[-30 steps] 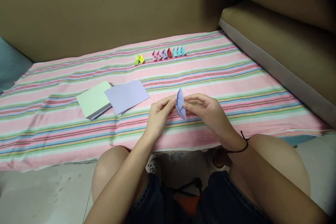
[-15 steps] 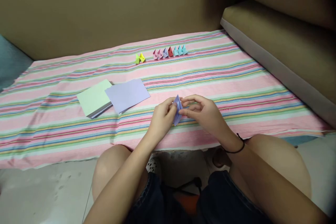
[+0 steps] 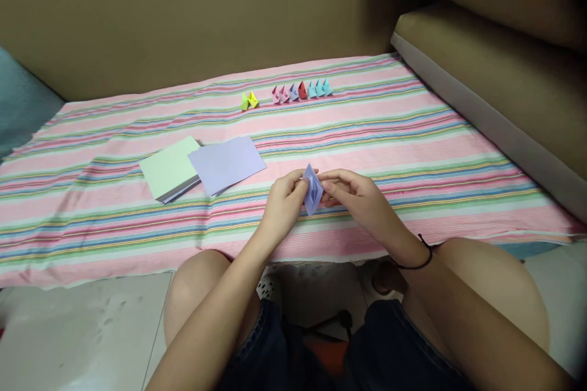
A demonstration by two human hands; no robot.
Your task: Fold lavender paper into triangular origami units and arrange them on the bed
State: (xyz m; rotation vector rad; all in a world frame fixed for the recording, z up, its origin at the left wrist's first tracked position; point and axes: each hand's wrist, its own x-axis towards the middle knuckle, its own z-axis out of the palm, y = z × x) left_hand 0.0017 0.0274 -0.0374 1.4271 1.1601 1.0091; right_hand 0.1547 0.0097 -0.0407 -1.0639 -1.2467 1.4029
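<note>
Tiny folded figures [image 3: 287, 93] too small to make out

No text, label, brand, number or sign can be read on anything here

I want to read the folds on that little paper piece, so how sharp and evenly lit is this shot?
Head view: soft, even light, no glare; the lilac folded paper between left hand and right hand is slightly soft, creases faint; the striped cloth bows with lens distortion; top right corner darkens.
</note>
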